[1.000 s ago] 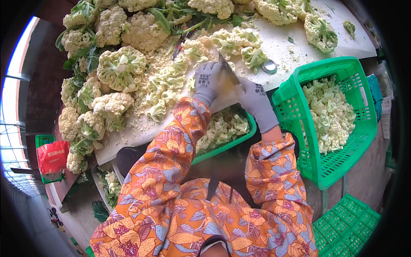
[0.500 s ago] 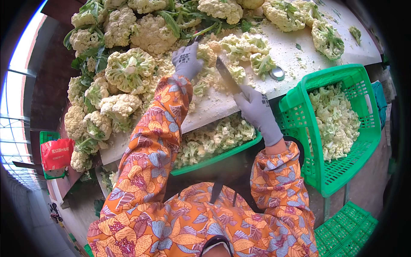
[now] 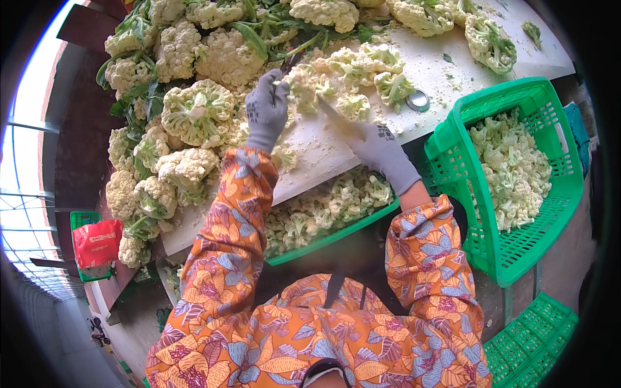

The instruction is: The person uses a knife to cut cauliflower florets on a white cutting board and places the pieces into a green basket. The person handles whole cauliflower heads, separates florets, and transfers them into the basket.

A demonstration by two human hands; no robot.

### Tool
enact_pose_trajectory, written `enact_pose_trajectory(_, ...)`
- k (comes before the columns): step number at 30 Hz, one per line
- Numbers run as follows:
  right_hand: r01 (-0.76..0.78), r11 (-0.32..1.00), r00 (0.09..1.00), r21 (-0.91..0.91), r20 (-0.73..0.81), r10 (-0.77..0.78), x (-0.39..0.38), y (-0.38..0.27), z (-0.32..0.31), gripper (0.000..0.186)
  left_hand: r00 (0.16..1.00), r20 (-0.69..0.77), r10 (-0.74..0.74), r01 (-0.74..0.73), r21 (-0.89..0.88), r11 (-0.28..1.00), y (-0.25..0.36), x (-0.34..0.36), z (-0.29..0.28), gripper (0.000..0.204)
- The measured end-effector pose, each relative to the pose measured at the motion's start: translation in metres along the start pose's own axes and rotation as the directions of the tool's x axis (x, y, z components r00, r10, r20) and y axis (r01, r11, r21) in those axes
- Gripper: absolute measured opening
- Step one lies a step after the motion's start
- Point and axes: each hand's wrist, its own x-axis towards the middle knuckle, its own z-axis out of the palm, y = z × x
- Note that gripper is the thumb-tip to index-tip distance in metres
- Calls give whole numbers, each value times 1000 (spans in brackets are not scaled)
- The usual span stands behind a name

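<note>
In a grey glove, my left hand (image 3: 266, 111) is raised over the table with its fingers closed. They grip a cauliflower piece (image 3: 303, 90) that sticks out to the right, and the exact hold is partly hidden. My right hand (image 3: 380, 150), also gloved, is wrapped round the handle of a knife (image 3: 335, 118). Its slightly blurred blade points up and left, with the tip close to the held piece. Cut florets (image 3: 362, 68) and crumbs lie just beyond the knife. Whole cauliflower heads (image 3: 198, 113) with green leaves are piled to the left and behind.
Under the white tabletop's (image 3: 440, 107) near edge sits a green basket (image 3: 330, 239) of florets. Another green basket (image 3: 501, 252), tilted, holds florets at the right. A round metal-rimmed object (image 3: 418, 100) lies on the table. A red bag (image 3: 97, 244) stands far left; green crates (image 3: 532, 343) lie lower right.
My left hand has turned and drawn slightly left, lifting the cauliflower piece into clearer view. The knife in my right hand has shifted slightly left and down. The whole view has shifted a little.
</note>
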Motion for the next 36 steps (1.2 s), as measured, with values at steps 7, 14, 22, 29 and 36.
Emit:
enact_pose_trajectory(7, -51, 967, 999, 248, 16, 49, -10, -1, 5, 38, 971, 194, -142, 58, 384, 922, 38, -68, 14, 26)
enact_pose_trajectory(14, -22, 986, 999, 166, -20, 26, -6, -1, 19, 35, 915, 218, -339, 388, -258, 885, 29, -103, 27, 28)
enact_pose_trajectory(22, 298, 952, 935, 72, -221, -276, -45, -27, 16, 32, 897, 100, -430, 439, -313, 842, 29, -103, 41, 19)
enact_pose_trajectory(29, 225, 974, 964, 35, -154, -217, -37, -10, 40, 26, 848, 77, -525, 530, -126, 838, 54, -103, 41, 31)
enact_pose_trajectory(36, 131, 963, 986, 236, -131, -102, -16, -8, 41, 22, 950, 91, -300, 291, 98, 952, 28, -82, 34, 23)
